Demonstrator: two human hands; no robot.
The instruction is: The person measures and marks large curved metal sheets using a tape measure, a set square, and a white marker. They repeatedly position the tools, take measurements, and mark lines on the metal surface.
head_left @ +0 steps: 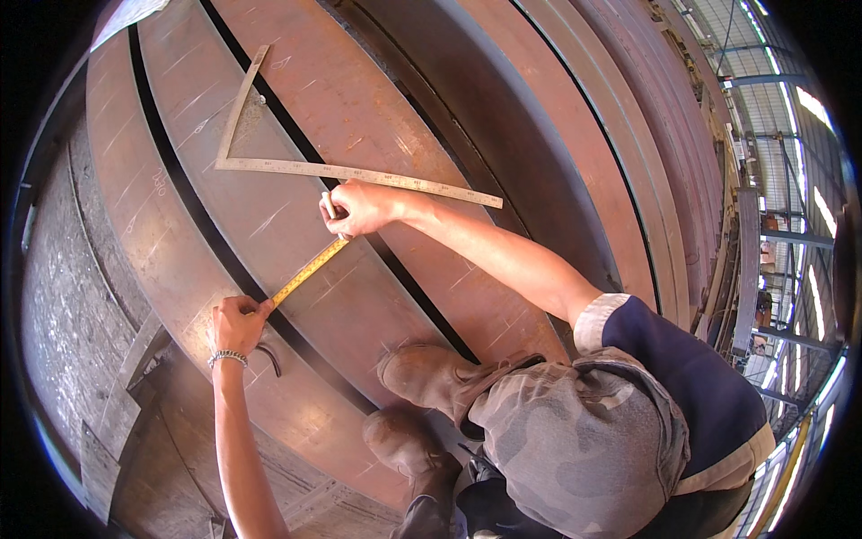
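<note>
My left hand [239,325], with a chain bracelet on its wrist, is closed at the lower end of a yellow tape measure [310,272]. A dark curved strap [270,360] hangs beside it; the tape's case is hidden. The blade runs slantwise across a brownish steel strip [269,211] to my right hand [359,208]. Between that hand's fingers is a short white stick [329,206], which looks like chalk. Just above my right hand, a flat steel square [296,168] lies on the strips, its long arm passing under no visible object.
Long steel strips lie side by side, with dark gaps [171,153] between them. My boots [417,373] stand on the strips near my camouflage trouser knee [575,440]. More stacked plates [628,135] lie to the right. Grey floor [76,260] shows at left.
</note>
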